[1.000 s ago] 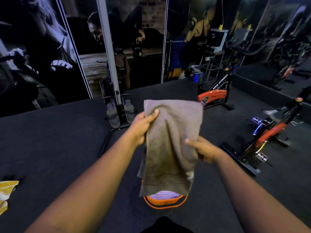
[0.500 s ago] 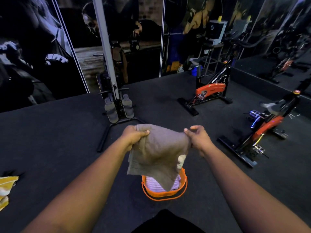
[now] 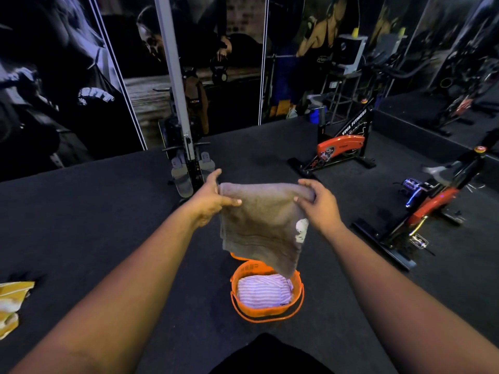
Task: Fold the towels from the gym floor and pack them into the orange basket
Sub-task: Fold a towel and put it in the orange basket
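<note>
A grey-brown towel [image 3: 263, 225] is held up in the middle of the frame, folded over along its top edge. Its upper left corner is pinched by the left hand [image 3: 209, 202], with the thumb laid across the front of the cloth and the fingers behind. Its upper right corner is gripped by the right hand [image 3: 318, 205], with the fingers curled over the fold. The towel hangs down, and its lowest corner reaches just above the far rim of the orange basket [image 3: 267, 311], which stands on the dark floor [image 3: 94, 211] in the lower centre. A striped towel [image 3: 263, 291] lies inside the basket. A yellow cloth [image 3: 10, 303] lies on the floor at the left edge. Two exercise bikes [image 3: 340, 147] are seen at the right.
</note>
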`<control>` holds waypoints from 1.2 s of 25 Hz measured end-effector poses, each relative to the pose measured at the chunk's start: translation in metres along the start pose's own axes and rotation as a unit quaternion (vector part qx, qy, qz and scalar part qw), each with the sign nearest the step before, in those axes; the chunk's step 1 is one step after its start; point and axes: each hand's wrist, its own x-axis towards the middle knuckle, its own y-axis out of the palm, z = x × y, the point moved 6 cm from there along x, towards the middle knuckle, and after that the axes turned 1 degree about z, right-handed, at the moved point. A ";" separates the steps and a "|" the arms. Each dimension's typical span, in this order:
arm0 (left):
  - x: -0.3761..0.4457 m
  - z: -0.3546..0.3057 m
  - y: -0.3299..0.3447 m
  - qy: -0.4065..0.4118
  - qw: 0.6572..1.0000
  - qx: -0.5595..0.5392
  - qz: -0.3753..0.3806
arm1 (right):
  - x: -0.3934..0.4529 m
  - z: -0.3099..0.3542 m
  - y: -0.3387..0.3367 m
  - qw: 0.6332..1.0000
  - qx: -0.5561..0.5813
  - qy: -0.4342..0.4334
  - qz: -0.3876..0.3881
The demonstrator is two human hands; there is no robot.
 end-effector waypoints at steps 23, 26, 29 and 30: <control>0.095 0.041 0.007 0.028 0.852 0.522 0.018 | 0.047 -0.055 0.064 0.910 -0.377 -0.044 0.168; 0.122 0.062 0.031 0.039 0.771 0.635 -0.022 | 0.066 -0.101 0.078 0.880 -0.398 -0.064 0.252; 0.157 0.096 0.055 0.058 0.726 0.684 0.032 | 0.085 -0.143 0.086 0.882 -0.360 -0.064 0.298; 0.165 0.119 0.067 0.035 0.726 0.683 0.076 | 0.085 -0.164 0.091 0.882 -0.342 -0.056 0.320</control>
